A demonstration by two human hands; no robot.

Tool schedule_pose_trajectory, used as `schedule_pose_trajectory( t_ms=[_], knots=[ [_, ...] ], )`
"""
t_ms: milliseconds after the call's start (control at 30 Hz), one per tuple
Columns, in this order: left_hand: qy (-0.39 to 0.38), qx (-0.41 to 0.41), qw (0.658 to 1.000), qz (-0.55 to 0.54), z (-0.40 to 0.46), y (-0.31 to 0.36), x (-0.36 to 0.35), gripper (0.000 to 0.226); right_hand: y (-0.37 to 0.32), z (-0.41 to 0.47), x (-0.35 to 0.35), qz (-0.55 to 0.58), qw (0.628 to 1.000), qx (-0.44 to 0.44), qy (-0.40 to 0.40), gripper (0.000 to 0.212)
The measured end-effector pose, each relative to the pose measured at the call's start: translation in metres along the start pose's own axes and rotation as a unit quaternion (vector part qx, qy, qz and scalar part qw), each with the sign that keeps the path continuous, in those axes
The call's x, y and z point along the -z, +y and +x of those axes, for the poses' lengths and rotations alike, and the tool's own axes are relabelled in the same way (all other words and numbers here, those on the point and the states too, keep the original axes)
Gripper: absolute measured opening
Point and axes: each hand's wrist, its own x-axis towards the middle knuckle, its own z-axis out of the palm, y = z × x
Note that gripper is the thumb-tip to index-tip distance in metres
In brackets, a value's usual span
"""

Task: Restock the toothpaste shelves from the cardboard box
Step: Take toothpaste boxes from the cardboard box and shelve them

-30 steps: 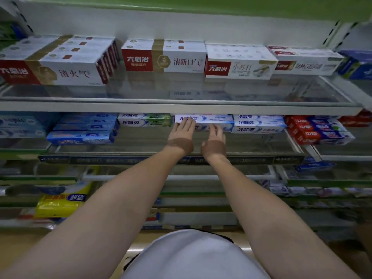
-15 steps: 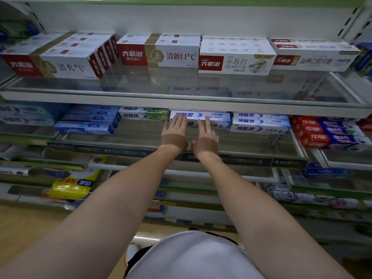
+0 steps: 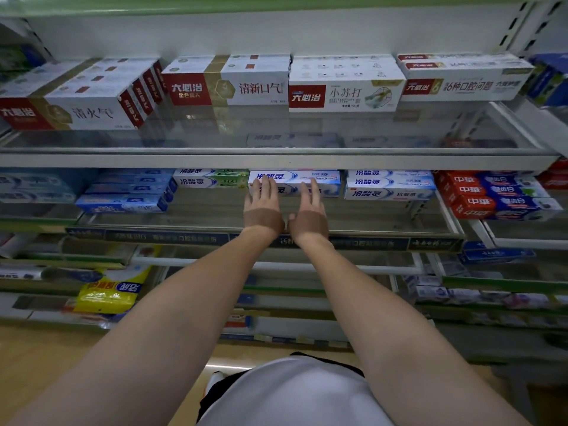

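Nearest me, both forearms reach out over the clear glass middle shelf (image 3: 215, 216). My left hand (image 3: 263, 207) and right hand (image 3: 309, 212) lie side by side, fingers (image 3: 268, 187) straight and released, tips pressing the front of the white-and-blue toothpaste carton stack (image 3: 319, 179). Farther up, red-and-white toothpaste boxes (image 3: 227, 87) line the top shelf

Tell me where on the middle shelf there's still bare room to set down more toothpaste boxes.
Bare glass lies along the front of the middle shelf, ahead of the green-and-white boxes and left of the left hand. More lies right of the right hand, ahead of the blue-and-white stack. The back row is crowded, up to the red boxes.
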Motion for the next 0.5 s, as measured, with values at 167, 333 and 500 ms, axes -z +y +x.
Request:
schedule_pose_trajectory(
  t_ms=[167, 333, 500],
  knots=[
    [0.005, -0.013, 1.000, -0.009, -0.002, -0.002, -0.004, 0.092, -0.002, -0.001, -0.001, -0.009, 1.000, 0.001, 0.018, 0.082],
    [0.030, -0.032, 0.999, -0.005, -0.003, -0.005, 0.000, 0.088, -0.007, -0.002, -0.004, -0.029, 0.998, -0.014, 0.050, 0.079],
    [0.062, -0.078, 0.994, -0.039, -0.006, -0.010, -0.004, 0.080, -0.008, -0.005, -0.002, 0.000, 0.995, -0.059, 0.082, 0.071]
  ],
)
